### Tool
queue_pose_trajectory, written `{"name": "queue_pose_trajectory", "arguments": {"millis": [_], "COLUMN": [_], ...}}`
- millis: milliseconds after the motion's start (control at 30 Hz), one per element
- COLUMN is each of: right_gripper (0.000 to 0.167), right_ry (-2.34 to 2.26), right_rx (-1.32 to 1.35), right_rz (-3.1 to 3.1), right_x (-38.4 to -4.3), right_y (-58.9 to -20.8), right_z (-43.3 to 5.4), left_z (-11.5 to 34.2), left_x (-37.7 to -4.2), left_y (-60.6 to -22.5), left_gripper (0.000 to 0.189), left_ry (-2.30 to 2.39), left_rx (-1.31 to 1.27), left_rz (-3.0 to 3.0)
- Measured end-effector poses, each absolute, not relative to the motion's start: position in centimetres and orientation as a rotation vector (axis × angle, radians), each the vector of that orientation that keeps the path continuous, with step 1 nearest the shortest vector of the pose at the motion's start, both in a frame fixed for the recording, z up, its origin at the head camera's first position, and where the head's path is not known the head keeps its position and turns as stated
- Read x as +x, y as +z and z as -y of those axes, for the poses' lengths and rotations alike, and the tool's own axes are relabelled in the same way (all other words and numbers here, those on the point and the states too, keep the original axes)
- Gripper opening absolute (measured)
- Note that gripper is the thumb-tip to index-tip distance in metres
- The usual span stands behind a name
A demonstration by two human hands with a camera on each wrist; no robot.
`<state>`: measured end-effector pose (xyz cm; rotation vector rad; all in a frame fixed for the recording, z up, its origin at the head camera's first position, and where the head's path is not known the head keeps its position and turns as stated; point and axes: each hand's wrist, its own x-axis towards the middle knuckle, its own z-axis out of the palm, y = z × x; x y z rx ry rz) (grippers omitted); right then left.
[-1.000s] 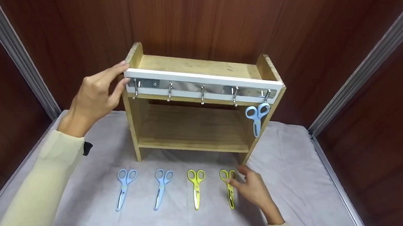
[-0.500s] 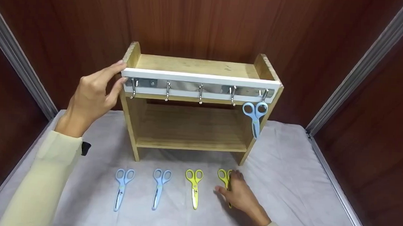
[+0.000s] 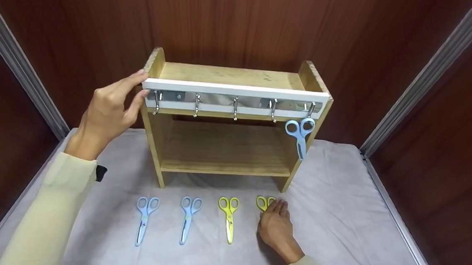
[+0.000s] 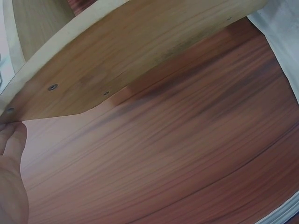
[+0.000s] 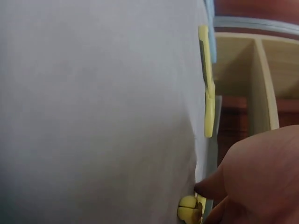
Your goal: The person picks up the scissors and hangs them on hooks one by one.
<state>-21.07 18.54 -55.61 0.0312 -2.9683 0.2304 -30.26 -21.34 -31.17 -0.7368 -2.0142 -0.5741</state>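
My left hand (image 3: 111,107) grips the left end of a white hook rack (image 3: 222,88) on the front of a wooden shelf (image 3: 226,148), thumb in front and fingers at the corner. In the left wrist view, fingertips meet the edge of the shelf's side panel (image 4: 117,51). Down on the cloth, my right hand (image 3: 277,227) pinches the rightmost yellow scissors (image 3: 264,209); a handle ring shows while the palm hides the blades. In the right wrist view, thumb and fingers close about these yellow scissors (image 5: 189,212). Blue scissors (image 3: 300,133) hang from the rightmost hook.
Left of my right hand, another pair of yellow scissors (image 3: 230,220) and two blue pairs, the middle blue scissors (image 3: 187,220) and the leftmost blue scissors (image 3: 143,219), lie in a row on the grey cloth (image 3: 346,223). Dark wooden panels (image 3: 243,25) enclose the back and sides.
My right hand has come down over the rightmost yellow scissors and closed on them, covering their blades. The left hand keeps its grip at the rack's corner.
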Motion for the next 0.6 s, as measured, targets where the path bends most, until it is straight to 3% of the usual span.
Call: {"name": "queue_pose_trajectory", "arguments": {"millis": [400, 600], "right_gripper": [0.043, 0.023], "right_ry": [-0.054, -0.011], "right_rx": [0.091, 0.104], "right_rz": [2.772, 2.636], "right_x": [-21.62, -22.09], "right_y": [-55.80, -55.88], "right_z": [-18.74, -19.01], "left_z": [21.23, 21.24], "left_x": [-30.22, -30.15], "left_y": [-31.06, -31.02], "left_gripper": [0.037, 0.037], "left_ry": [-0.553, -0.561], "left_rx": [-0.740, -0.739], "left_rz": [2.042, 2.038]}}
